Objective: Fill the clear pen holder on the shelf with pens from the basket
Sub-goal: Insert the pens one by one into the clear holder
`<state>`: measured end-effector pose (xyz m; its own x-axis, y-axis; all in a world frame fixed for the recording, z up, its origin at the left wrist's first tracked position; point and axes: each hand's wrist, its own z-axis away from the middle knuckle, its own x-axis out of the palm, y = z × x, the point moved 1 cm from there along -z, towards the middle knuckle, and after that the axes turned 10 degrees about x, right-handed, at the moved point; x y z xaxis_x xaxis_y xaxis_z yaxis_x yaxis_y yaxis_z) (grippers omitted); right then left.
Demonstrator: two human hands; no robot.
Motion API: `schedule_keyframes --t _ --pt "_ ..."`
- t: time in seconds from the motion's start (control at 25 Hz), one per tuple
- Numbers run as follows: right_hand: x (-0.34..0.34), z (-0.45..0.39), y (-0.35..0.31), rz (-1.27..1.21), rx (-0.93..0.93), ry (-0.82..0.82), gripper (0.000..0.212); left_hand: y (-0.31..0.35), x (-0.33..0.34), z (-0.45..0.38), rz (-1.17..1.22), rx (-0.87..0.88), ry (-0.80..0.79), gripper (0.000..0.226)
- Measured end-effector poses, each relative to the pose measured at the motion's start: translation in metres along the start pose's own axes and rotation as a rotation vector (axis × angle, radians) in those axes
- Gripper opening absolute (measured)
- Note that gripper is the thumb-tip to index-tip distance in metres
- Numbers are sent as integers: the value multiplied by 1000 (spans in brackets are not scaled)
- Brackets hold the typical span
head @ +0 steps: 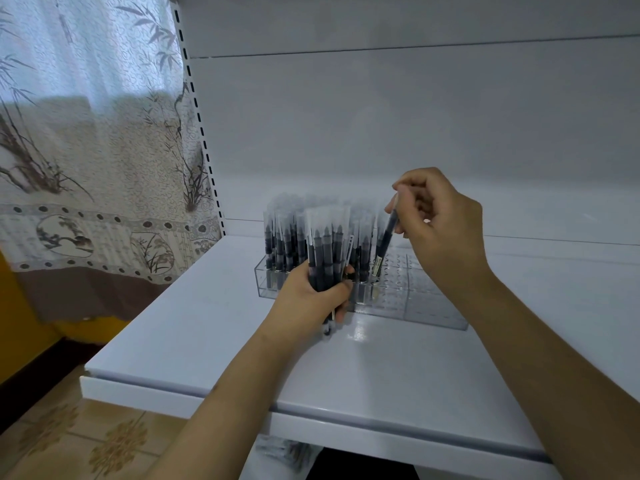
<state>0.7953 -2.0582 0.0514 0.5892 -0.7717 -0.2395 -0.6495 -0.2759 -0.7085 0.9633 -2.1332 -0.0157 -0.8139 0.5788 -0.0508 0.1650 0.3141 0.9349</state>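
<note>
The right hand (440, 220) pinches one pen (384, 244) near its top, tilted, with its lower end at the clear pen holder (426, 306) on the shelf (207, 341), beside the pens already standing in the holder's left part. The left hand (311, 296) is wrapped around a bundle of pens (327, 251) just in front.

The likely risks: the tilted pen missing its hole and knocking neighbours askew, or the bundle slipping loose while attention is on the right.

Counts: one holder, one pen being placed, a held bundle of perhaps six to ten, and dozens standing, too blurred to count. No basket can be made out.
</note>
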Motion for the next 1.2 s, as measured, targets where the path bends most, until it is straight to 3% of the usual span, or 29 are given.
schedule_keyframes --t 0.2,0.44,0.6,0.8,1.04,1.2 --pt "2 -3 4 181 -84 -50 7 -5 -1 -3 -56 30 5 13" --pt "4 -4 8 339 -88 -270 8 -5 -1 -4 14 64 -15 15" --pt "-1 -4 2 428 -204 -146 12 -1 -5 -4 127 88 -69 14" --pt "14 9 -8 439 -356 -190 35 4 -2 -1 249 86 -104 11" --pt "13 8 -9 192 -196 -119 24 5 3 0 325 56 -63 22" --pt "-12 -9 -7 -233 92 235 22 5 5 0 356 28 -60 19"
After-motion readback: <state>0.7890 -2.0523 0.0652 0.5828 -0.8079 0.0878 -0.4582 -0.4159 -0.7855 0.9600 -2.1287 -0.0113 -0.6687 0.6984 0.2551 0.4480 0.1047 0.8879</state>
